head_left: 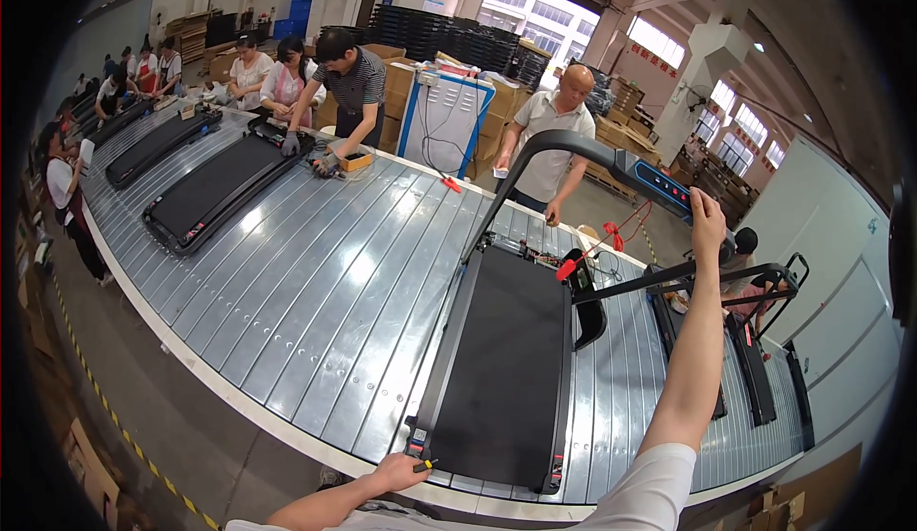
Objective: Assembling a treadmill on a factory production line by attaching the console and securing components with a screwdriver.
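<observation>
The right hand (707,214) reaches up with its fingers curled onto the blue-faced console of a flat black treadmill with a curved black tubular handrail (506,369), which lies lengthwise on the ribbed silvery metal conveyor (315,302). The left hand (399,472) sits at the treadmill's near left corner, fingers pinched around a small yellow-and-black tool (426,465). Red clips on thin wires (611,235) hang beside the matte, smooth running belt.

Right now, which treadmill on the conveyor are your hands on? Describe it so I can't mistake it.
On the grey slatted metal conveyor, it is the black flat-belted treadmill nearest me. My left hand touches its near corner and my right hand grips its console. Unlike the folded treadmills upstream, its handlebar stands raised.
</observation>
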